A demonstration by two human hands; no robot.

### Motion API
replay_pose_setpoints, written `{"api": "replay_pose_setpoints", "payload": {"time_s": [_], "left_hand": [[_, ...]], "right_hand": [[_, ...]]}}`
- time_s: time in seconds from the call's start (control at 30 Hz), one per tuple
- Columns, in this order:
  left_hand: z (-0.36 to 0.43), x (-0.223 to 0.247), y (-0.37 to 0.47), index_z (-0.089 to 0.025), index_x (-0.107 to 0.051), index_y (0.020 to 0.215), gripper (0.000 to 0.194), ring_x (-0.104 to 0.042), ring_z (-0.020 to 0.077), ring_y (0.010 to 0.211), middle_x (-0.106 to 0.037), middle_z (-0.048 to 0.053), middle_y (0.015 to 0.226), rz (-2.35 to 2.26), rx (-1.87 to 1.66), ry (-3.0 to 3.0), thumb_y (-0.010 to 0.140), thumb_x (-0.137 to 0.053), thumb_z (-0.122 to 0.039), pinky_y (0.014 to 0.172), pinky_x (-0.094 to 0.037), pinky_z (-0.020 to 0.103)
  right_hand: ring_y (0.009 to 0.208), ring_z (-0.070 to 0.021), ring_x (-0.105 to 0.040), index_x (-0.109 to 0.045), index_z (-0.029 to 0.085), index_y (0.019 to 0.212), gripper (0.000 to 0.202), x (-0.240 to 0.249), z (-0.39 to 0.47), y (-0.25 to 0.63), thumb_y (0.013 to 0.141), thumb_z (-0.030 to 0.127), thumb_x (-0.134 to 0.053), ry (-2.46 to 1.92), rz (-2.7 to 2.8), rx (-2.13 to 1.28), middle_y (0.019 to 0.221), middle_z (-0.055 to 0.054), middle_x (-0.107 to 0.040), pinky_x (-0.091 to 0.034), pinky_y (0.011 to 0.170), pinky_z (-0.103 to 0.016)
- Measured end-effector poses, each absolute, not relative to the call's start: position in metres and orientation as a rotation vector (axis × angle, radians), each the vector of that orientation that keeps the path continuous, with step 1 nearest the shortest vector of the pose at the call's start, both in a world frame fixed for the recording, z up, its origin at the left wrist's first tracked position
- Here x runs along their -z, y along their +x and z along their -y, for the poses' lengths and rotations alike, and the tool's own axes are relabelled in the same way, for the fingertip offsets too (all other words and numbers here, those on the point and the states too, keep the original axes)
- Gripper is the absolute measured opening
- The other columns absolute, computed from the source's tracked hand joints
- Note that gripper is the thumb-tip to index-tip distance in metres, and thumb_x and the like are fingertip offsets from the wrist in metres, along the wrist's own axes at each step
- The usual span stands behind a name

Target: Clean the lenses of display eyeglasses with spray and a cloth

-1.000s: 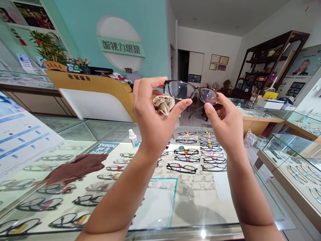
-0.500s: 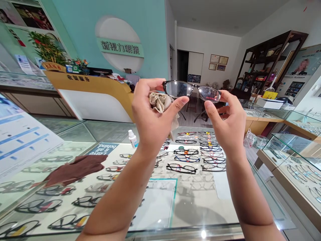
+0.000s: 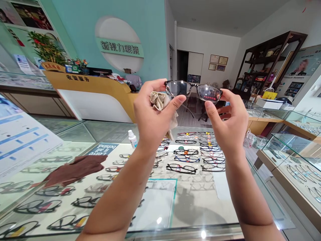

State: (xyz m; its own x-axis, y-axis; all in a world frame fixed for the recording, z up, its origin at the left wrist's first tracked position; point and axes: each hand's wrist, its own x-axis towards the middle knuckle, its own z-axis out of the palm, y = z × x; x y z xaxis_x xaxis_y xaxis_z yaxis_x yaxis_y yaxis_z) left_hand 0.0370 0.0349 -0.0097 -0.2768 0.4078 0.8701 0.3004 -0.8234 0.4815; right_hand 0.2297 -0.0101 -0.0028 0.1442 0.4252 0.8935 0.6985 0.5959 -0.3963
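Note:
A pair of dark-framed eyeglasses (image 3: 194,87) is held up in front of me, above the glass counter. Red lettering shows on its right lens. My left hand (image 3: 156,110) pinches the left end of the frame and also has a crumpled beige cloth (image 3: 159,101) bunched in its palm, one edge hanging down behind the wrist. At the other end, my right hand (image 3: 227,115) grips the frame's right corner between thumb and fingers. One temple arm points down and away behind the lenses.
Rows of eyeglasses (image 3: 187,158) lie in the glass display counter (image 3: 200,222). On its left are a brown cloth (image 3: 75,170), a small white bottle (image 3: 132,139) and a printed sheet (image 3: 22,140). Another glass case (image 3: 296,164) stands right; a yellow reception desk (image 3: 95,95) is behind.
The eyeglasses have turned slightly, so the red lettering on the right lens reads more fully and the temple arms sit differently. My right hand has shifted a little to the right.

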Motion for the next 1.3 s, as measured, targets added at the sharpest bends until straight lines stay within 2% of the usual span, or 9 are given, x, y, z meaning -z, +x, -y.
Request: {"api": "replay_pose_setpoints", "payload": {"time_s": [0.2, 0.43, 0.83, 1.13, 1.2, 1.3], "left_hand": [[-0.039, 0.012, 0.035, -0.032, -0.073, 0.120, 0.058, -0.073, 0.0286, 0.106, -0.077, 0.007, 0.114, -0.939, -2.259, 1.824, 0.078, -0.088, -0.068, 0.094, -0.059, 0.047], [-0.036, 0.010, 0.036, -0.033, -0.075, 0.119, 0.057, -0.074, 0.0291, 0.103, -0.079, 0.007, 0.115, -0.939, -2.245, 1.791, 0.074, -0.093, -0.062, 0.095, -0.059, 0.049], [-0.041, 0.013, 0.034, -0.030, -0.073, 0.123, 0.061, -0.074, 0.0302, 0.110, -0.079, 0.009, 0.115, -0.939, -2.198, 1.846, 0.078, -0.088, -0.068, 0.094, -0.061, 0.045], [-0.025, 0.007, 0.040, -0.030, -0.073, 0.119, 0.063, -0.069, 0.0303, 0.108, -0.070, 0.008, 0.113, -0.929, -2.567, 1.896, 0.071, -0.094, -0.066, 0.098, -0.057, 0.052], [-0.022, 0.007, 0.040, -0.029, -0.072, 0.119, 0.066, -0.068, 0.0316, 0.111, -0.069, 0.008, 0.116, -0.929, -2.577, 1.903, 0.070, -0.094, -0.066, 0.098, -0.058, 0.053], [-0.021, 0.009, 0.039, -0.031, -0.068, 0.123, 0.068, -0.063, 0.0368, 0.128, -0.066, 0.009, 0.126, -0.886, -2.500, 1.869, 0.071, -0.094, -0.066, 0.100, -0.058, 0.055]], "right_hand": [[0.082, -0.0189, -0.069, -0.067, 0.032, 0.140, 0.043, 0.002, 0.017, 0.228, 0.102, 0.050, -0.060, -0.992, 1.476, 0.372, 0.119, -0.008, -0.071, -0.059, 0.072, -0.038], [0.091, -0.0238, -0.072, -0.067, 0.032, 0.140, 0.045, 0.001, 0.019, 0.227, 0.099, 0.051, -0.064, -0.995, 1.449, 0.286, 0.126, -0.011, -0.068, -0.061, 0.074, -0.042], [0.088, -0.0238, -0.073, -0.063, 0.035, 0.145, 0.047, 0.001, 0.019, 0.227, 0.101, 0.054, -0.061, -0.999, 1.468, 0.384, 0.126, -0.011, -0.070, -0.062, 0.069, -0.041], [0.091, -0.0240, -0.074, -0.064, 0.034, 0.147, 0.050, 0.004, 0.005, 0.228, 0.101, 0.052, -0.061, -1.013, 1.516, 0.171, 0.133, -0.012, -0.073, -0.062, 0.079, -0.043], [0.092, -0.0243, -0.075, -0.064, 0.033, 0.148, 0.051, 0.005, 0.002, 0.228, 0.101, 0.053, -0.060, -1.011, 1.521, 0.134, 0.135, -0.012, -0.073, -0.062, 0.080, -0.043], [0.093, -0.0237, -0.075, -0.065, 0.032, 0.147, 0.051, 0.006, 0.000, 0.228, 0.102, 0.053, -0.059, -1.004, 1.539, 0.093, 0.134, -0.012, -0.074, -0.062, 0.082, -0.043]]}}
